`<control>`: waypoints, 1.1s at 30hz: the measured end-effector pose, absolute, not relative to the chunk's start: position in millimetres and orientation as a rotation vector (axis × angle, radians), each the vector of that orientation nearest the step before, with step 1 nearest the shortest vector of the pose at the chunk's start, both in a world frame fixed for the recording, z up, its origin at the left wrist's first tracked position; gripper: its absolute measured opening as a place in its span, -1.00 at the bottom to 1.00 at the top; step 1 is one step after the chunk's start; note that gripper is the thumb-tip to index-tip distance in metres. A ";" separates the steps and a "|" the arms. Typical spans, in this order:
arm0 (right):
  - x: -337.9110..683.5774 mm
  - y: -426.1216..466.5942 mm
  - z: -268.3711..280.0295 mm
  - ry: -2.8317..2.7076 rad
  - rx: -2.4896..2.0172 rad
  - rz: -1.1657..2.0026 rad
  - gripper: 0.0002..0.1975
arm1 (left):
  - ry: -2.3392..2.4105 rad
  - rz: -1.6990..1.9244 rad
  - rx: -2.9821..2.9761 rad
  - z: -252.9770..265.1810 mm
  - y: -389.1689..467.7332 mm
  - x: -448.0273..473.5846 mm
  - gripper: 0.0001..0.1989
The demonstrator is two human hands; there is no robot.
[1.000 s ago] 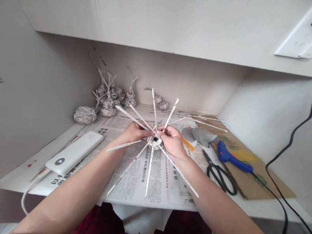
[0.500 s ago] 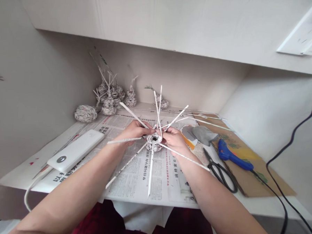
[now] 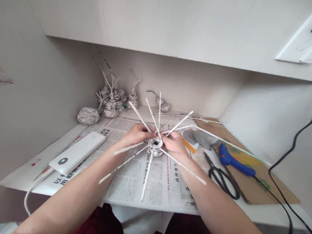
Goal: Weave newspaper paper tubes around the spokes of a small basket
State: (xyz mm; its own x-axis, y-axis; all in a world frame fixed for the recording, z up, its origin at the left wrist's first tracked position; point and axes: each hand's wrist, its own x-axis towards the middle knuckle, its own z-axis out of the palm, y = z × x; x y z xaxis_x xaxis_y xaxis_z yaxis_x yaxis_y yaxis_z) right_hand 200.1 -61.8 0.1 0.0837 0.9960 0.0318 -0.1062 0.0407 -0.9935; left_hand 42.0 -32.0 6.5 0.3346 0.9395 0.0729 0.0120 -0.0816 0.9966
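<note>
A small woven newspaper gourd [image 3: 155,152] with a round hole in its top sits between my two hands, above the newspaper sheet. Several rolled paper strips fan out from its rim in all directions. My left hand [image 3: 139,134] is closed, thumb and fingers pinching the gourd's far-left rim. On the other side my right hand [image 3: 174,141] is closed at the far-right rim, its fingertips gripping a strip. One long paper strip [image 3: 222,140] runs from there over to the right. The exact fingertip contact is partly hidden.
Several woven paper gourds [image 3: 110,107] stand at the back left, beside a round woven ball [image 3: 88,116]. A white power bank [image 3: 78,151] lies left. To the right are black scissors [image 3: 222,178], a blue glue gun [image 3: 234,161], a grey cloth-like piece [image 3: 204,138] and cardboard [image 3: 267,185].
The strips around the gourd have shifted angle, with the far ones spreading apart. The long strip now reaches farther right. Both hands stay at the rim; the view has moved slightly.
</note>
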 end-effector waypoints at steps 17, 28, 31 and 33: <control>199.1 -63.7 -8.8 -1.207 -1.138 1.201 -0.81 | 0.830 1.082 0.944 8.0 -39.8 57.0 -0.74; 191.5 -71.9 -0.6 -1.060 -1.113 1.278 -0.81 | 0.567 1.085 0.965 12.4 -45.8 58.3 -0.45; 190.0 -71.3 -4.3 -1.035 -1.113 1.297 -0.84 | 0.691 1.079 1.240 16.8 -48.2 54.9 -0.50; 191.5 -69.0 -6.0 -1.004 -1.138 1.295 -0.83 | 0.779 1.116 1.441 18.5 -47.5 51.8 -0.55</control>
State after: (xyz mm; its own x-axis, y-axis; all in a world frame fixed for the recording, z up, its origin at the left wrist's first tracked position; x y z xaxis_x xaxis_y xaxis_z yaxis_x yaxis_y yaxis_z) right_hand 191.5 -69.0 -6.0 0.0478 0.9968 -0.0639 -0.1860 -0.0540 -0.9811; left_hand 51.8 -47.5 18.5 0.3396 0.9162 0.2128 -0.1159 -0.1838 0.9761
